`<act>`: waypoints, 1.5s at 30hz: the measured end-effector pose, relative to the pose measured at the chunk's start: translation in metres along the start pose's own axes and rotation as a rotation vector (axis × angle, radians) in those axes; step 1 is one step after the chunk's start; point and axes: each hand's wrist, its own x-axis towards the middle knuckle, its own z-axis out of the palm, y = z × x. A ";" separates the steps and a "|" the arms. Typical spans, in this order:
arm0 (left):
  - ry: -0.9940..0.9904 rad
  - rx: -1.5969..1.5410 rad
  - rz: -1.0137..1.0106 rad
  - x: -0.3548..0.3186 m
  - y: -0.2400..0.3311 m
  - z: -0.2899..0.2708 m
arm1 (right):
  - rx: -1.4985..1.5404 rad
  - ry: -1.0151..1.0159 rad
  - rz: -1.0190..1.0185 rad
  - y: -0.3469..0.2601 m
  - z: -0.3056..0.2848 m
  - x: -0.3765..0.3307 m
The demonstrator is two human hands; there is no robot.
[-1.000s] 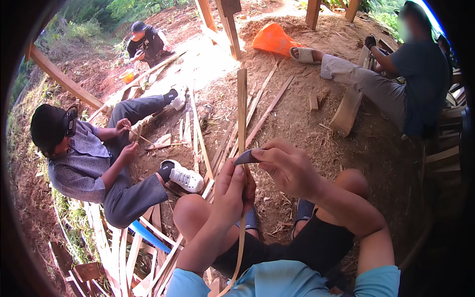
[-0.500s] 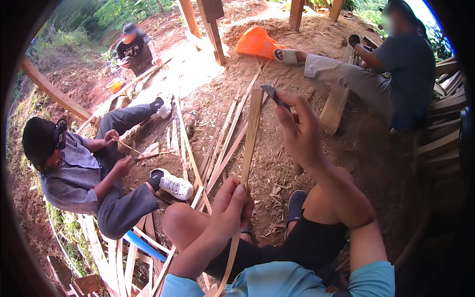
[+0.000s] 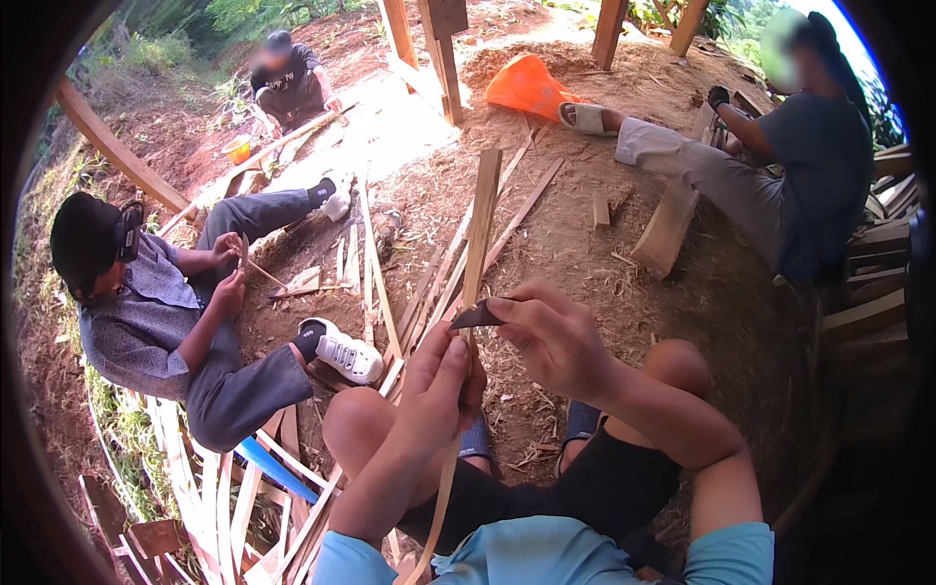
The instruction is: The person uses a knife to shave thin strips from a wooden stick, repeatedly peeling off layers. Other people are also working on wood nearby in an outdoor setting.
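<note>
Head: left fingers (image 3: 451, 357) wrap wooden strip (image 3: 481, 219), right fingers (image 3: 517, 314) pinch dark blade (image 3: 475, 317); orange bucket (image 3: 237, 150), contents unclear.

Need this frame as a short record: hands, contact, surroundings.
left hand: closed around a long, flat, light-brown wooden strip
right hand: pinching a small, dark, curved blade
contact: blade seems to meet the strip just above left hand
ground: brown soil with loose, thin wooden strips
beyond: bright orange plastic-looking bag
co-worker at left: seated, wearing black cap

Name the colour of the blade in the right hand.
The blade is dark grey, seen best in the head view.
</note>
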 end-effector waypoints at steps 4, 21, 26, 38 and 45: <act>-0.023 -0.041 0.014 0.003 -0.002 0.002 | 0.001 0.048 0.015 0.004 0.000 0.000; -0.058 -0.025 -0.032 -0.010 0.000 -0.009 | -0.031 0.060 -0.058 -0.002 0.001 -0.002; -0.100 0.023 0.002 -0.013 -0.004 -0.009 | -0.046 0.085 -0.016 -0.001 -0.006 0.005; -0.135 0.159 -0.015 -0.018 -0.022 -0.001 | -0.084 0.524 0.358 0.039 -0.061 0.022; -0.078 0.106 -0.004 -0.010 -0.005 -0.006 | -0.033 0.011 0.038 -0.001 -0.015 -0.014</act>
